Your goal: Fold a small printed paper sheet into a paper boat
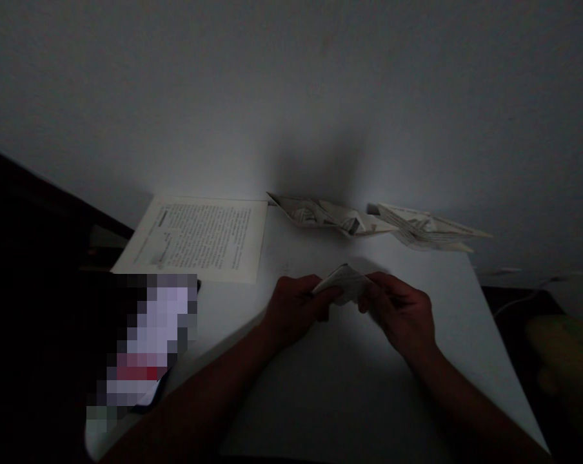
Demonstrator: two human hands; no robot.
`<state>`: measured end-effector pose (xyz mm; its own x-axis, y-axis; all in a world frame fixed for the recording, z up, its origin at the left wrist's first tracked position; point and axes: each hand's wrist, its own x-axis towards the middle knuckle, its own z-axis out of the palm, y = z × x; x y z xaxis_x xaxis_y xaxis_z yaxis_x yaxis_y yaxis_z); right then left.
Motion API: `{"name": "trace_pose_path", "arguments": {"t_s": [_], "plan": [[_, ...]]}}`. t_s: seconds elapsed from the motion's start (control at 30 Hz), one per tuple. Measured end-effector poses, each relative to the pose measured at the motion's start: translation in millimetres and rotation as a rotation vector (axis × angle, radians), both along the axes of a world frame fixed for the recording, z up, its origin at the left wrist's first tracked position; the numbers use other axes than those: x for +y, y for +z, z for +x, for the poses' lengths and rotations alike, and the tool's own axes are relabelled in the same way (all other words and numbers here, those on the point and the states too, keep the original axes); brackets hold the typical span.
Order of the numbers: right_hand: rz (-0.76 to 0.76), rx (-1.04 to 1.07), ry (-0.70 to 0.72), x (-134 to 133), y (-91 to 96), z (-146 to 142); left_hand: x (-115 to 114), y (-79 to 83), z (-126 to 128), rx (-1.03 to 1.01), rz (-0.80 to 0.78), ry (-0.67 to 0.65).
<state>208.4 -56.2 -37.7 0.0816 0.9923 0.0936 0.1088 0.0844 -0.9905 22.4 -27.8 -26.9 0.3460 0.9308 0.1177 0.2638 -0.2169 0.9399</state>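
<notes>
A small folded piece of printed paper (348,283) is held up between my two hands, just above the white table. My left hand (294,308) grips its left corner, with the thumb lying across the front face. On the other side, my right hand (404,312) pinches the right corner between thumb and fingers. The paper looks like a layered triangle or diamond with its point upward; the dim light hides the finer folds. Behind it, along the wall, stand folded paper boats (315,216) made of printed pages, with another paper boat (424,227) at the right.
Printed sheets (199,238) lie flat at the table's back left. A lit phone (151,341), its screen blurred out, rests along the left edge. The white table (470,341) meets a grey wall (320,90). A thin cable (523,299) and a yellowish object (567,361) are off to the right.
</notes>
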Motion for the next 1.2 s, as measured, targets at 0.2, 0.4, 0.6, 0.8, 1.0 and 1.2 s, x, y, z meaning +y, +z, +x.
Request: {"name": "trace_pose_path", "arguments": {"t_s": [0.2, 0.4, 0.6, 0.8, 1.0, 1.2], "plan": [[-0.007, -0.103, -0.036, -0.3, 7.1, -2.4, 2.6, -1.9, -0.4, 0.051, 0.085, -0.013], [0.042, -0.161, 0.037, -2.8, 10.3, -2.9, 5.4, -0.7, 1.6, -0.015, 0.177, -0.055], [0.097, -0.219, 0.077, -3.3, 10.3, -3.0, 2.9, 0.3, 1.9, -0.038, 0.068, -0.052], [0.107, -0.239, 0.096, -3.5, 5.4, -4.4, 4.8, 0.7, -1.1, -0.056, 0.048, -0.069], [0.098, -0.233, 0.101, -2.1, 6.8, -6.6, 3.2, 1.2, -0.3, -0.043, -0.074, 0.004], [0.101, -0.223, 0.127, -0.7, 8.7, -8.4, -3.2, -1.3, 3.6, -0.125, -0.091, 0.104]]}}
